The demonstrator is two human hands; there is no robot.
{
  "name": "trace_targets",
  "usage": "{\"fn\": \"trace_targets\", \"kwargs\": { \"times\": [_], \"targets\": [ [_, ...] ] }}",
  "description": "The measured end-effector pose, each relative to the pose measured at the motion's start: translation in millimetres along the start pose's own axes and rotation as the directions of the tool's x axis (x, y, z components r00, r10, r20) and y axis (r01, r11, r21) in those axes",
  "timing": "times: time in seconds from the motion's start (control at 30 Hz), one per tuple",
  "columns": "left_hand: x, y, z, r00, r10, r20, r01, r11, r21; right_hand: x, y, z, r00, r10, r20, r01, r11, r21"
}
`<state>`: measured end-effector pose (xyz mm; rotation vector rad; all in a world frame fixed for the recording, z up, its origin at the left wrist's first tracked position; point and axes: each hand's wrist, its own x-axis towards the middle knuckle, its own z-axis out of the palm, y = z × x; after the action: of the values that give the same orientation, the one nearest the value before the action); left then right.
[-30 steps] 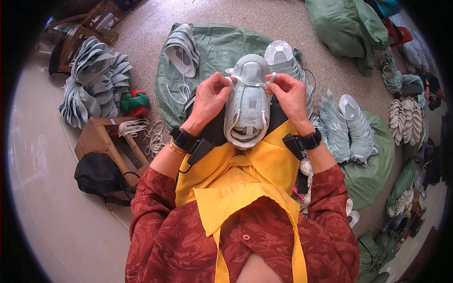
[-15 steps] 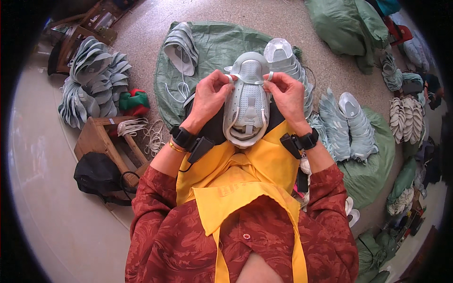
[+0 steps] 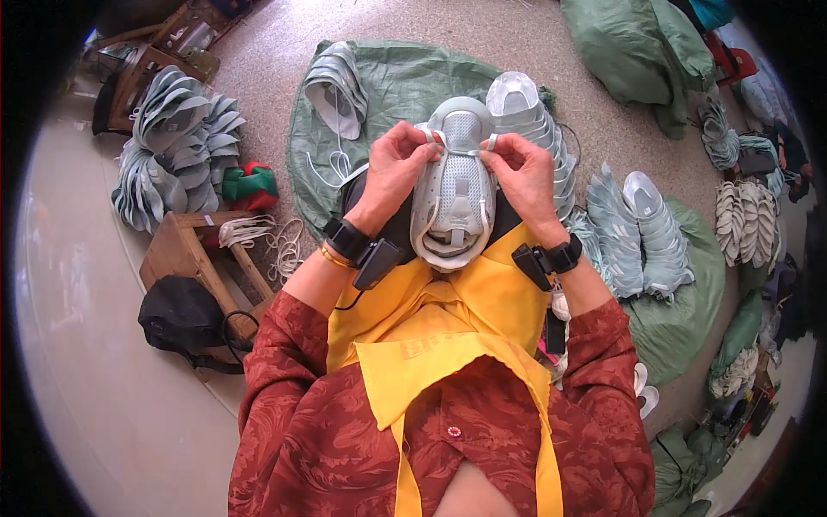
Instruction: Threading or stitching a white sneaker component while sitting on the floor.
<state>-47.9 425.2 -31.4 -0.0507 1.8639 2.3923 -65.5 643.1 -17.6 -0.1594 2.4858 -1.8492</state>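
A pale grey-green shoe upper (image 3: 454,194) rests on my lap, toe pointing away from me, its perforated tongue and heel collar showing. A white shoelace (image 3: 463,152) crosses its front part between my hands. On the left side, my left hand (image 3: 398,168) pinches the lace between thumb and fingers, close against the upper. Across from it, my right hand (image 3: 519,172) grips the lace on the right side in the same pinch, a short loop standing up by the fingertips. The fingers hide part of the upper's edges.
Beyond my lap lies a green woven sheet (image 3: 413,69) with stacked uppers (image 3: 336,86) and another nested row (image 3: 525,112). At left are a wooden stool (image 3: 194,250) with loose laces, a black bag (image 3: 185,319) and a pile of uppers (image 3: 164,164). More uppers (image 3: 659,241) stand at right.
My left hand has moved slightly right, in over the upper's edge, bringing its end of the lace closer to the middle. The right hand has hardly moved and keeps its pinch.
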Motion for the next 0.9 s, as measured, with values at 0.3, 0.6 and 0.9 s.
{"fn": "trace_targets", "kwargs": {
  "times": [0.3, 0.6, 0.9],
  "targets": [
    [1, -1, 6, 0.998, 0.035, -0.055, -0.028, 0.992, 0.124, -2, -1, 0, 1.0, 0.01, -0.013, -0.01, 1.0, -0.015],
    [0, 1, 13, 0.983, 0.171, -0.071, -0.12, 0.882, 0.456, -1, 3, 0, 1.0, 0.015, -0.007, -0.015, 1.0, 0.021],
    [0, 3, 19, 0.931, 0.365, 0.012, -0.297, 0.737, 0.608, 4, -3, -4, 0.998, 0.033, 0.051, -0.036, 0.999, 0.04]
  ]
}}
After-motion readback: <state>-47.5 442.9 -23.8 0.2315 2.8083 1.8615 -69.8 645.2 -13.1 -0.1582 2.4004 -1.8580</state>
